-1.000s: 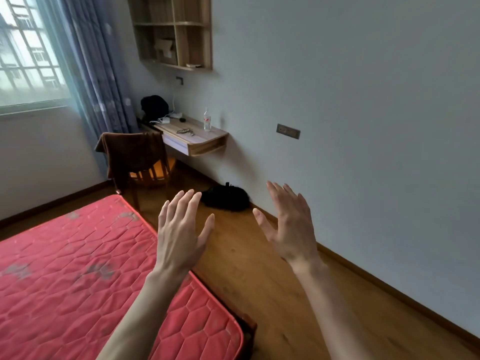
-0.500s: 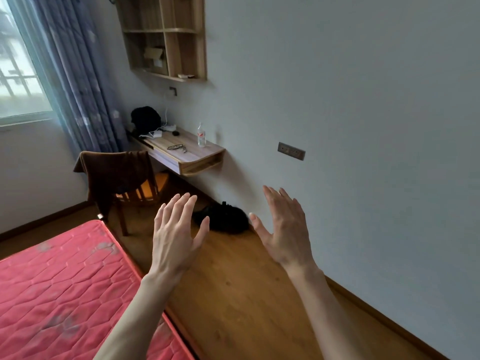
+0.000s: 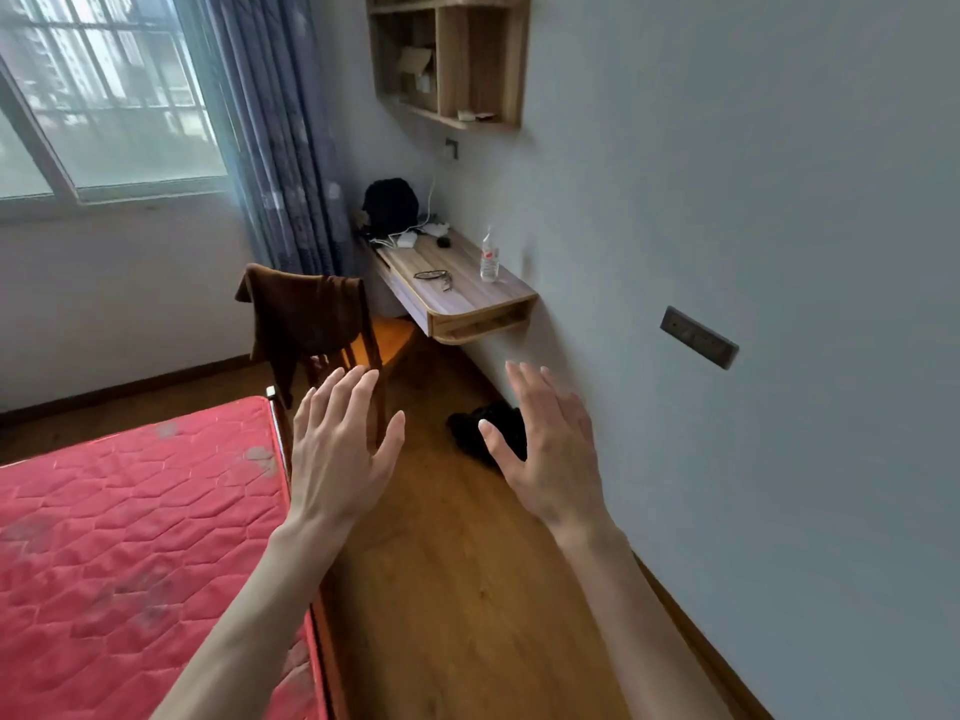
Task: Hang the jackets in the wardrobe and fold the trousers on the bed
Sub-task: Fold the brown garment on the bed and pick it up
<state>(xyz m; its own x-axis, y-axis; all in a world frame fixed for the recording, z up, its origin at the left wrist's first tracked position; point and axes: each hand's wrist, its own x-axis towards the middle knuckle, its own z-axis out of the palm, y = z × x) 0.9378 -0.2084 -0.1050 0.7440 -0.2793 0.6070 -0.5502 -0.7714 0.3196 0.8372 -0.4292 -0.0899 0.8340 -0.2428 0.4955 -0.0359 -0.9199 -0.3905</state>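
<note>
- Bed (image 3: 130, 537): bare red quilted mattress, grey smudges.
- Floor (image 3: 457, 589): wood; black bundle (image 3: 475, 431) by wall.
- Table (image 3: 462, 298): wall-mounted; bottle (image 3: 489, 256), glasses (image 3: 432, 275), cables.

you face a pale wall (image 3: 753, 200) over wood floor (image 3: 457, 589); a floating desk (image 3: 457, 298) sits beneath a wall shelf (image 3: 509, 59), with daylight through the barred window (image 3: 104, 96) beside blue curtains (image 3: 280, 148).

Soft daylight enters through the window (image 3: 104, 111) at upper left, which is washed out and pale. The wall (image 3: 753, 200) is evenly lit, with a faint shadow under the worktop (image 3: 462, 298). Straight lines bow near the edges. The whole view is slightly soft, without harsh glare.
</note>
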